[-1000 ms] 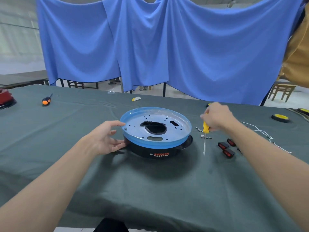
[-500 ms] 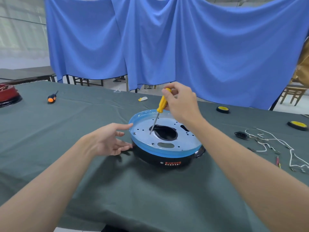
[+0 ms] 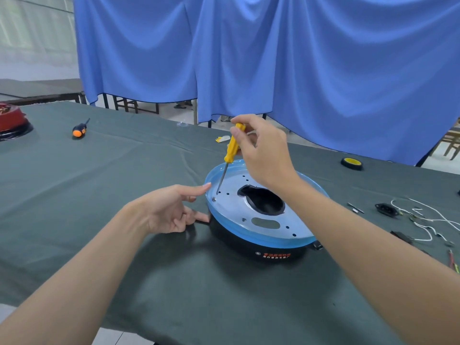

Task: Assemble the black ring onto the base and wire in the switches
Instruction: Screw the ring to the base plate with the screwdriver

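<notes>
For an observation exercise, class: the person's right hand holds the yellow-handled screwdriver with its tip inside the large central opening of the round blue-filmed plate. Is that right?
No. The head view shows the right hand holding the yellow-handled screwdriver, but its tip is near the left rim of the round blue-filmed plate, beside a screw, not inside the large central opening.

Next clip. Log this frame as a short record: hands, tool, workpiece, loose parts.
workpiece: blue-filmed plate on black ring
right hand: pinches yellow screwdriver handle, shaft tilted
tool tip: at a small hole near the plate's left edge, beside a screw
left hand: fingers relaxed, index fingertip on plate rim
loose parts: white wires, black socket at right; orange screwdriver far left
</notes>
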